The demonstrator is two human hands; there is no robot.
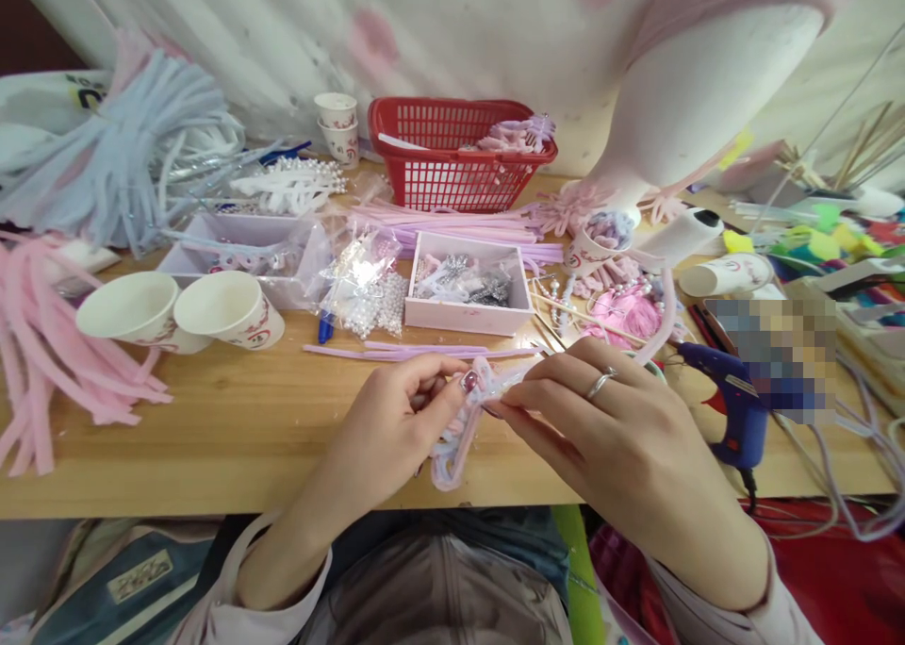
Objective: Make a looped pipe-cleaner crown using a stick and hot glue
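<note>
Between my two hands, just above the table's front edge, is a looped piece of pale pink and lilac pipe cleaners [452, 471]. My left hand [403, 419] pinches it near the top, thumb against the bent fingers. From the right, my right hand [600, 428], with a ring on one finger, pinches the upper end of the pipe cleaners; its fingertips are close to my left thumb. Part of the piece is hidden behind my left fingers. Some loose lilac pipe cleaners [424, 352] lie on the table right beyond my hands.
A blue glue gun [735, 400] lies at right with its cord hanging down. White boxes [463, 317], paper cups [230, 310] and a bag of beads [364, 287] stand further back. Behind them is a red basket [452, 178]. Bundles of pink [57, 343] and pale blue pipe cleaners [134, 145] fill the left.
</note>
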